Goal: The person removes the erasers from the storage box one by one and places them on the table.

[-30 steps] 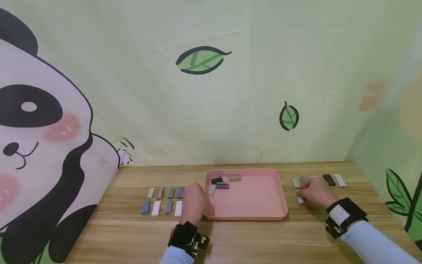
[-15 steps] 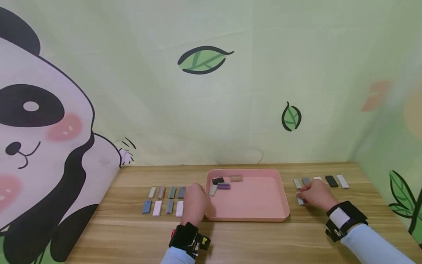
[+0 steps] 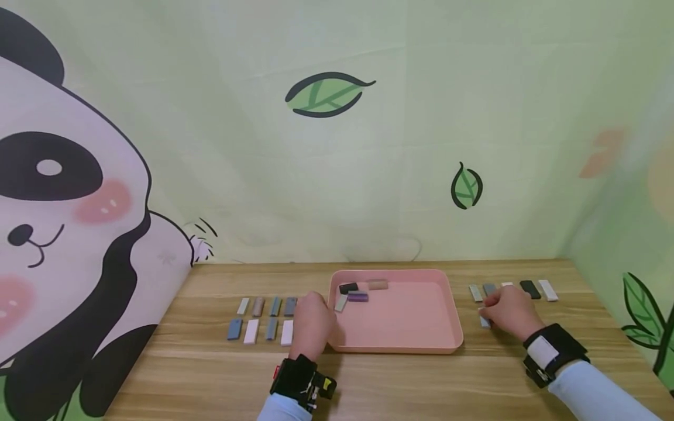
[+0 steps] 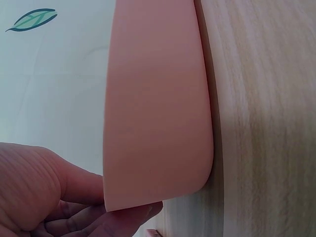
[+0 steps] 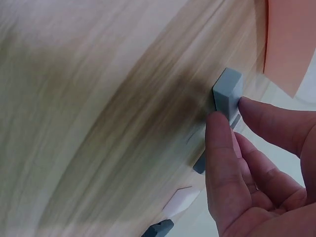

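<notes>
My left hand (image 3: 313, 321) grips the left edge of a shallow pink tray (image 3: 400, 349). In the left wrist view the thumb lies at the rim of the tray (image 4: 153, 123) and curled fingers reach around its corner. My right hand (image 3: 509, 311), beyond the tray's right side, pinches a small grey-blue rectangular block (image 5: 228, 94) between thumb and index finger, close over the table. In the head view most of that block (image 3: 484, 322) is hidden by the hand. Inside the tray lie a black block (image 3: 348, 288), a tan one (image 3: 377, 285), a purple one (image 3: 358, 297) and a pale one (image 3: 341, 303).
Several white, blue and grey blocks stand in two rows left of the tray, among them a blue block (image 3: 234, 329). A row behind my right hand includes a black block (image 3: 529, 289) and a white block (image 3: 548, 290). A printed cloth (image 3: 337, 193) hangs behind the wooden table (image 3: 411, 386).
My right hand has shifted slightly to the right with the grey-blue block. The left hand stays at the tray's edge, and the tray keeps its place.
</notes>
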A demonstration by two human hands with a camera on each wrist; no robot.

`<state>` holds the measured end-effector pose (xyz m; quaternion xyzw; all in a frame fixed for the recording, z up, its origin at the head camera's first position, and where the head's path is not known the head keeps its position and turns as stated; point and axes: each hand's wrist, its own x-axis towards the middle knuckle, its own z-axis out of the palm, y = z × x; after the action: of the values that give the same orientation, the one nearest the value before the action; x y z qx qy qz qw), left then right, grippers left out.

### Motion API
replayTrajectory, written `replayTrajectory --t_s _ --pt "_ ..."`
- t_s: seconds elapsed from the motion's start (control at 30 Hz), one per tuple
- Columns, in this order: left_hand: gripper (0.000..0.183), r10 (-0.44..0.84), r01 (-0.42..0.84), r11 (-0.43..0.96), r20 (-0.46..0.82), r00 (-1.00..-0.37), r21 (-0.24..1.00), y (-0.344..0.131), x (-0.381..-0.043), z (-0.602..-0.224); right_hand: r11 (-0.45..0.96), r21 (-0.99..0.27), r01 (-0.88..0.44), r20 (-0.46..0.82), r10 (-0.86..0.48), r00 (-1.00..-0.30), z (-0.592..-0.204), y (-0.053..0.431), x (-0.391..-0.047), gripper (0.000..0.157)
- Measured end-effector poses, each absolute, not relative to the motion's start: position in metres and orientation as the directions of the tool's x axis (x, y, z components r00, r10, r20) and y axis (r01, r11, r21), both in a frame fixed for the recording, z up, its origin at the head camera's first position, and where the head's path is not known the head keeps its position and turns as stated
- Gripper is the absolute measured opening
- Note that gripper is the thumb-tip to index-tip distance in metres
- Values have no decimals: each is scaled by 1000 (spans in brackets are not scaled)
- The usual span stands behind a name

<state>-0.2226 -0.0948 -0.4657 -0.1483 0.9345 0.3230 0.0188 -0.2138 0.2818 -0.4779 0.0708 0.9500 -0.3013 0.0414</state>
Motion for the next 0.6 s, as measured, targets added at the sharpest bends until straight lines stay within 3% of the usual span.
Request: replayTrajectory --t_s 0.3,0.6 --pt "12 -263 -306 738 -162 -951 602 -95 -222 -464 859 -512 23 61 63 -996 -457 262 -215 25" --pt "10 -260 -299 747 -153 -953 594 -95 -222 -463 872 -444 -207 167 -146 -975 -434 198 -228 31"
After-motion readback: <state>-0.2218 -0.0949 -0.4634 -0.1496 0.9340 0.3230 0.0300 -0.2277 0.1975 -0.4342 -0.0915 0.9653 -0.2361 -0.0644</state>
